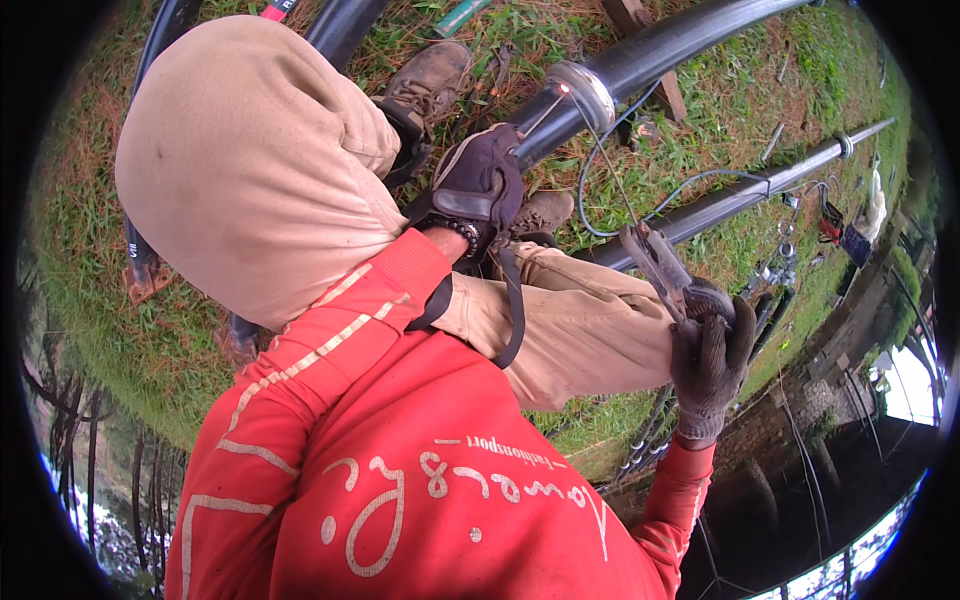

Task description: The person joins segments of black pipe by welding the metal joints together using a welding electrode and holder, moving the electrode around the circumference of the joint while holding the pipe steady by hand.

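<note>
My left hand (478, 190), in a dark glove with a strap hanging from it, is closed beside the near part of a black pipe (650, 65). A thin metal rod (543, 114) runs from its fingers toward a small glowing spot at a silvery collar (592, 97) around the pipe. In a dark knitted glove, my right hand (712, 350) is wrapped around a welding electrode holder (660, 265). A long thin electrode (612, 165) reaches from its jaws to the same glowing spot. The glove hides part of the holder's handle.
Another black pipe (740, 190) lies to the right on grass, with a dark cable (597, 190) looping near it. A wooden piece (668, 90) sits under the collared pipe. Metal fittings (775, 265) and a white-and-blue item (862, 235) lie at far right. My boots (430, 80) rest nearby.
</note>
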### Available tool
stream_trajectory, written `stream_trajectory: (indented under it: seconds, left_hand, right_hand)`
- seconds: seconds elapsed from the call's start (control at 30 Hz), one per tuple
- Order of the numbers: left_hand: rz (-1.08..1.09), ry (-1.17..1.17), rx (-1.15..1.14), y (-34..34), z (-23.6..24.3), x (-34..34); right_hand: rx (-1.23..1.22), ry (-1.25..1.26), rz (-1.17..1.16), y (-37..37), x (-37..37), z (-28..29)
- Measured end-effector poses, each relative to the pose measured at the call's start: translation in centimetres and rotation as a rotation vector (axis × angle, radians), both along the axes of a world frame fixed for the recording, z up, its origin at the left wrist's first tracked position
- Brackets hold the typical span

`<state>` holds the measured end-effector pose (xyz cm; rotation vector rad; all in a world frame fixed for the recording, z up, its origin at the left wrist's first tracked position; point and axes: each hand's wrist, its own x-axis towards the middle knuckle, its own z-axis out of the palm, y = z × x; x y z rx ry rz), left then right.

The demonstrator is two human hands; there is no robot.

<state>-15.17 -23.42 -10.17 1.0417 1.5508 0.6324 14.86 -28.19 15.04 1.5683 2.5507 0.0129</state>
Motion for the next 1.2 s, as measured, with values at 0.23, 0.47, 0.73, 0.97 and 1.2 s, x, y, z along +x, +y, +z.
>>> stream_trajectory:
  seconds: [0.23, 0.47, 0.73, 0.97, 1.2]
  left_hand:
    - [0.031, 0.003, 0.018, -0.1, 0.0, 0.0]
    - [0.013, -0.002, 0.022, -0.1, -0.4, -0.1]
    - [-0.036, 0.01, 0.03, -0.1, -1.0, -0.2]
    - [-0.054, 0.06, 0.023, 0.3, 0.2, -0.4]
    - [0.008, 0.083, 0.04, 0.2, 0.1, -0.5]
  right_hand:
    - [-0.046, -0.053, -0.07, 0.6, -0.9, 0.0]
    - [-0.046, -0.048, -0.068, 0.8, -0.9, -0.1]
    - [-0.061, -0.062, -0.071, 1.1, -1.3, 0.0]
    - [-0.053, -0.063, -0.089, 0.8, -1.2, -0.2]
    - [-0.043, -0.045, -0.042, 0.4, -0.7, -0.2]
